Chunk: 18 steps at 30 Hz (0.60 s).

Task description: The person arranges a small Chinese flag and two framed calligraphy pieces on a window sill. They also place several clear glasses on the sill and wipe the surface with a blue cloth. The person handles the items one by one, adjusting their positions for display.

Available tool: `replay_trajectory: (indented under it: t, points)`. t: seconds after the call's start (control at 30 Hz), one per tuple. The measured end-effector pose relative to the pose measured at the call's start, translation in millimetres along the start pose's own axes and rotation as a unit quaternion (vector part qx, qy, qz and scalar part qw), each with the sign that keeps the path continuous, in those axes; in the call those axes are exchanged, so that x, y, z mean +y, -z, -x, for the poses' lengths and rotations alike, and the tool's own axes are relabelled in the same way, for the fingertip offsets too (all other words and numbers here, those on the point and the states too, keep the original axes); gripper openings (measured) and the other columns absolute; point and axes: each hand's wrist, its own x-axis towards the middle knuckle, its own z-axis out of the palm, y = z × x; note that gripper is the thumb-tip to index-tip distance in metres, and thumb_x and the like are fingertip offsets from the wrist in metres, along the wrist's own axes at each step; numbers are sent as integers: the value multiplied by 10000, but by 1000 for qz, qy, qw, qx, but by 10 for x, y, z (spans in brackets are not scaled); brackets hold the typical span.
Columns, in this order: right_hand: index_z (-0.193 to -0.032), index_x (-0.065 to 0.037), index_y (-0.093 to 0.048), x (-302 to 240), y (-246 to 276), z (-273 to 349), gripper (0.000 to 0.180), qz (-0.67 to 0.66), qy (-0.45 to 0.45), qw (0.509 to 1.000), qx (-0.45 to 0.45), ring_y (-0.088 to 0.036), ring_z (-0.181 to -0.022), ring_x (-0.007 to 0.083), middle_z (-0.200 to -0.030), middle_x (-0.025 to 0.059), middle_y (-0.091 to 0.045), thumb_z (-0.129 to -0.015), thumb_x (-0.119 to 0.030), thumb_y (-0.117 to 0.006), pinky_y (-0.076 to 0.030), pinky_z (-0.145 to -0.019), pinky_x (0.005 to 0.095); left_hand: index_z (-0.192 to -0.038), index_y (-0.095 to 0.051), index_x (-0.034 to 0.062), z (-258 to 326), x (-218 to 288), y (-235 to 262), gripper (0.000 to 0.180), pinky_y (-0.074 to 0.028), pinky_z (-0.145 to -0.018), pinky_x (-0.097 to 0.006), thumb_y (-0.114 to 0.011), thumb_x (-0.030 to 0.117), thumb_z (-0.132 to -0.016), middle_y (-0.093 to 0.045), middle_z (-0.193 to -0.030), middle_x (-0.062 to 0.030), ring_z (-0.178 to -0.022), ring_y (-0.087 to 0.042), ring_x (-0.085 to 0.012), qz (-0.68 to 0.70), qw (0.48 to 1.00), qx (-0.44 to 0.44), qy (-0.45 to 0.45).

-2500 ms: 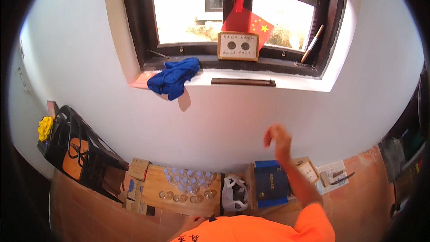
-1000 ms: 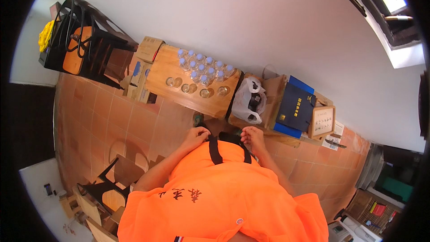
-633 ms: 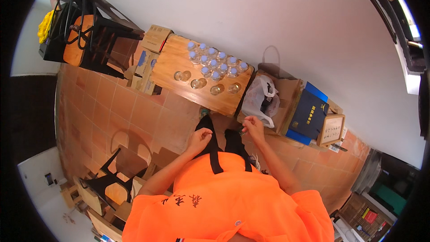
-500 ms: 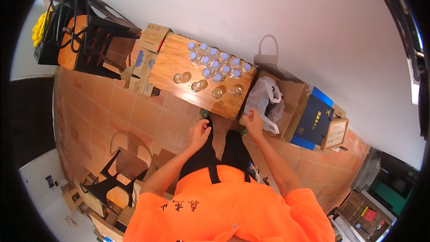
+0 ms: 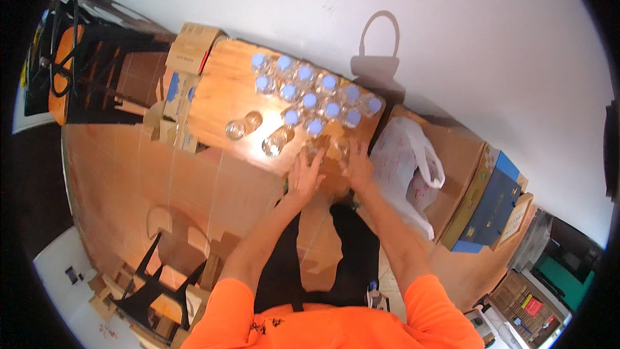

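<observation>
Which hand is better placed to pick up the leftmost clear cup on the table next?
The left, I'd say. The left hand is at the near edge of the table, closer to the leftmost clear cup; the right hand is farther off, toward the white plastic bag.

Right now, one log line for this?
left hand, right hand: at near edge of brown wooden table, grips unclear; clear round glass cups: left of hands; clear blue-capped plastic bottles: upright beyond
</observation>
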Motion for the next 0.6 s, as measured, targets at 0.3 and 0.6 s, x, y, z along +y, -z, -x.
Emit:
replay_trajectory:
  t: [0.3,0.6]
  points:
    - [-1280,-97,-423,36,32,220,585,-6,41,999,34,-600,-818,462,-1155,224,-454,-787,-271,-685,-510,-689,541,-1281,-485,89,-71,-166,-66,534,-486,-828,-477,-697,125,-793,-516,-1083,-220,-1001,-528,-406,26,999,6,-25]
    - [-1256,-87,-482,-102,2046,2014,603,-128,73,972,181,-591,-898,381,-1121,204,-517,-773,-355,-723,-506,-738,441,-1136,-591,119,736,1062,1941,545,-520,-666,-427,-824,260,-663,-615,-911,-147,-786,-637,-316,98,991,21,-89]
